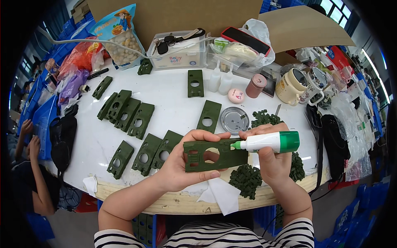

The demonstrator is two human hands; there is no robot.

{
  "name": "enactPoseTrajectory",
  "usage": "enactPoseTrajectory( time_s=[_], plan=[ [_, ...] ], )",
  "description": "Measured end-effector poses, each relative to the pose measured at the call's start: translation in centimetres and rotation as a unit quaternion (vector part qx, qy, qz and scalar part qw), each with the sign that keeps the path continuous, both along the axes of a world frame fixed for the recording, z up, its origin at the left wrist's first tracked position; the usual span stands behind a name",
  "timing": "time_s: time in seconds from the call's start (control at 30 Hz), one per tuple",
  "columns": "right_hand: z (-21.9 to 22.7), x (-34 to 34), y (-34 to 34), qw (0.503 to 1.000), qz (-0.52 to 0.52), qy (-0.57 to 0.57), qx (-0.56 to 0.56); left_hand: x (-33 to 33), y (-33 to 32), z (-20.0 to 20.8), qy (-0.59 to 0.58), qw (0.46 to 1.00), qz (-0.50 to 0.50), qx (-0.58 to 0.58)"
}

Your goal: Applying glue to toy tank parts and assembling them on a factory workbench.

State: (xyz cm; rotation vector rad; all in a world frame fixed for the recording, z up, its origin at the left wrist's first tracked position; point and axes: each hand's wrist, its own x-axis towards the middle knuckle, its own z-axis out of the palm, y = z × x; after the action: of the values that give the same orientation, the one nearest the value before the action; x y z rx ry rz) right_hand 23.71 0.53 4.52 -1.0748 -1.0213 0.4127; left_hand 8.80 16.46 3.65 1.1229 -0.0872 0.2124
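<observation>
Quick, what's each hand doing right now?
Left hand: closed around a dark green plastic plate with a round hole.
Right hand: closed around a white glue bottle with a green base, its tip at the plate.

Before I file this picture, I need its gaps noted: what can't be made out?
All in the head view:
Held green part: its underside, turned away from view.
White bottle: some of its surface, covered by the right hand.
Light-green nozzle: whether its tip touches the part, too small.
Co-worker: partly cut off by the dark picture edge.

One white-and-green bottle (264, 141), two mugs (290, 86), two squeeze bottles (226, 84).
</observation>
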Motion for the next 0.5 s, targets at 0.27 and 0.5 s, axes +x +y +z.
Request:
enactPoseTrajectory(
  time_s=[0.27,0.5],
  plan=[
    [0.12,-0.04,0.06,1.0,-0.012,-0.014,-0.004,-0.02,-0.01,-0.05,-0.001,1.0,0.0,-0.005],
    [-0.05,0.01,0.08,0.999,0.021,0.042,0.019,0.05,-0.06,0.34,0.018,0.998,-0.006,-0.054]
  ],
)
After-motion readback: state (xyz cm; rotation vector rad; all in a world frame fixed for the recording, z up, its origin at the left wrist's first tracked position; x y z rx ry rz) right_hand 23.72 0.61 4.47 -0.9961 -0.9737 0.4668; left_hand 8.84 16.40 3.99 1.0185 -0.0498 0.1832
